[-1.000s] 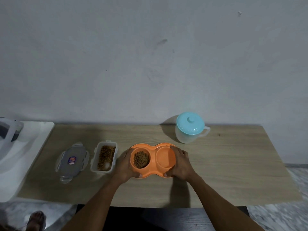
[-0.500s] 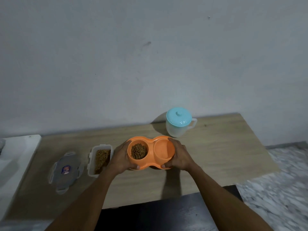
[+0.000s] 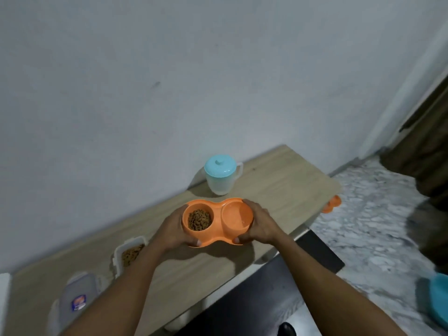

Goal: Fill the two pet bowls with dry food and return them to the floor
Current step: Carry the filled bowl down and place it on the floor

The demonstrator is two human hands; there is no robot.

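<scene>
An orange double pet bowl [image 3: 218,235] is held up above the wooden table [image 3: 278,190]. Its left cup is full of brown dry food [image 3: 199,219]. Its right cup looks wet and holds no kibble. My left hand [image 3: 171,230] grips the bowl's left end and my right hand [image 3: 260,224] grips its right end, thumbs on the near rim. An open white food container [image 3: 128,254] with kibble sits on the table at the left. A second orange bowl [image 3: 331,204] shows on the floor past the table's right end.
A white jug with a light blue lid [image 3: 221,174] stands at the back of the table near the wall. The container's grey lid [image 3: 77,298] lies at the lower left. Marble floor [image 3: 363,214] spreads to the right, with a blue object [image 3: 442,299] at the right edge.
Both hands have lifted the orange double bowl off the table. My view has swung right, so the floor and the second orange bowl now show.
</scene>
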